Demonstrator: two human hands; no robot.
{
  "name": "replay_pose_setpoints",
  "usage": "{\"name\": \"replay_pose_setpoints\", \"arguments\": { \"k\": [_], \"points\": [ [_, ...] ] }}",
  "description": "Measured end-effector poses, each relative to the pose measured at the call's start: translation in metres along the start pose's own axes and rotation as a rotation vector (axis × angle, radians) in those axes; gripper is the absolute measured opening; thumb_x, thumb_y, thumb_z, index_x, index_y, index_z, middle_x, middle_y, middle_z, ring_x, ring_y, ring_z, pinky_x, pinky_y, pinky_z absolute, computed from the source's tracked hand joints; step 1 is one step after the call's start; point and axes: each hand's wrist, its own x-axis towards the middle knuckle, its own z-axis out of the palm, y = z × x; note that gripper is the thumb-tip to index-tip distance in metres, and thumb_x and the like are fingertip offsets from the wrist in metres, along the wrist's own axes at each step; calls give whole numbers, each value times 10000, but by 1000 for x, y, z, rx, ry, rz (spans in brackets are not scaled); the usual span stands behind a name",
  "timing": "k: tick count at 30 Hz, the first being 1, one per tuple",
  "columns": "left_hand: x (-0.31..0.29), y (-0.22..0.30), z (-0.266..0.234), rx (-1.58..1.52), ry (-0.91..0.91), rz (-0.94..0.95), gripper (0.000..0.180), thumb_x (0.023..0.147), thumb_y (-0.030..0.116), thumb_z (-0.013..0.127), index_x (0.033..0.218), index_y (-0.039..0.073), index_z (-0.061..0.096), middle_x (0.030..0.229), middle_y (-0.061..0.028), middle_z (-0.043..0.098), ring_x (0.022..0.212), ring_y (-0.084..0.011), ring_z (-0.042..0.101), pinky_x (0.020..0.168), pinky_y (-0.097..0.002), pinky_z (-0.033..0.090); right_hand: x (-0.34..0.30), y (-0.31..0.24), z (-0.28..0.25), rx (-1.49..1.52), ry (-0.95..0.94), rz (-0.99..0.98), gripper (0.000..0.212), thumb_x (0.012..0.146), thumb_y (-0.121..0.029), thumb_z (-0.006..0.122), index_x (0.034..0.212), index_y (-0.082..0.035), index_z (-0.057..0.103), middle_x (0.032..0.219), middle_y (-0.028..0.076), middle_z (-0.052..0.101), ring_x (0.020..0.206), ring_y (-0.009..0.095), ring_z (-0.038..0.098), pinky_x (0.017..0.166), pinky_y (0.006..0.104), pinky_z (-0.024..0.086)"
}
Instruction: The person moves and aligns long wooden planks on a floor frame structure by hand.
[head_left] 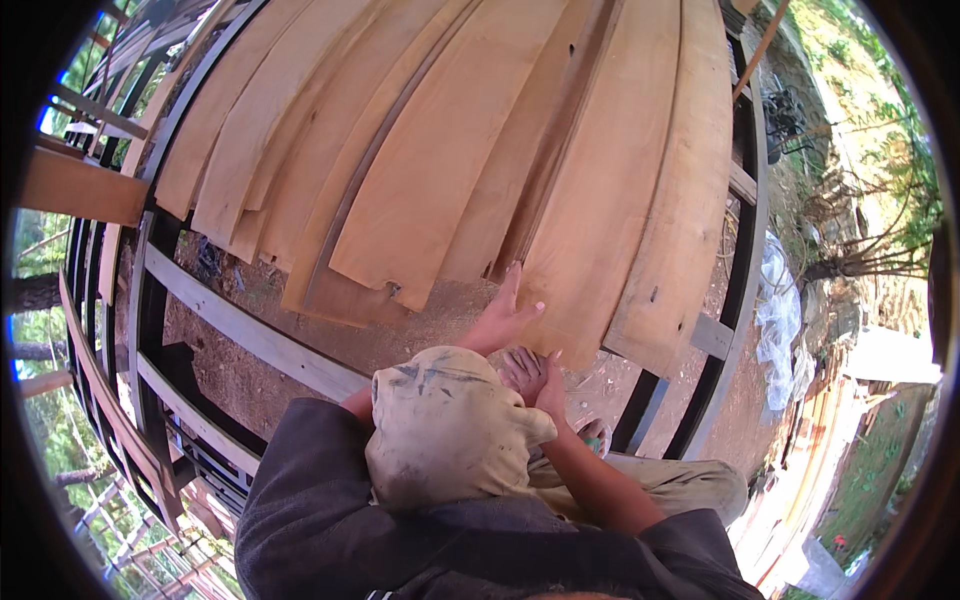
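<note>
My left hand [503, 318] reaches past my raised knee to the lower left edge of a long wooden plank [605, 190]. Its index finger stretches along the edge, and the thumb is spread apart from it, touching the wood. Close below, my right hand [548, 393] is at the near corner of that plank, thumb pointing up. The other fingers of this hand are not clearly shown. Just left of it is a dusty shape like toes or fingers [522, 368]; which one cannot be told. The khaki trouser knee [445, 425] covers part of my left forearm.
Several broad planks [440, 150] lie side by side on a dark frame, their near ends uneven. Wooden rails [255, 335] run at the left. A dark frame post [735, 310] stands at the right, with crumpled clear plastic [778, 320] beyond it. Reddish dirt shows below.
</note>
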Motion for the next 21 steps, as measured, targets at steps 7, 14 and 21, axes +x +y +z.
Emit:
{"name": "replay_pose_setpoints", "arguments": {
  "k": [7,14,21],
  "points": [
    [-6,19,-21,62,55,80,773,985,262,617,1567,-59,221,1637,-267,223,1546,-346,172,1252,-387,164,14,-32,40,-18,62,204,716,945,-520,665,1435,-56,427,1342,120,558,1249,288,576,1068,424,498],
    [-35,29,-111,551,721,118,527,936,172,629,1409,-22,499,1384,-223,560,1317,-385,497,1098,-459,388,8,-45,47,-158,11,171,865,907,-567,690,1462,6,354,1471,198,434,1273,376,548,1046,461,508],
    [-58,39,-186,1159,1053,-106,596,879,233,680,1411,18,516,1375,-143,541,1296,-309,486,1087,-454,365,19,-37,15,-491,-6,319,773,1012,-586,503,1501,-2,368,1435,221,531,1228,368,601,983,469,510]
  ]
}}
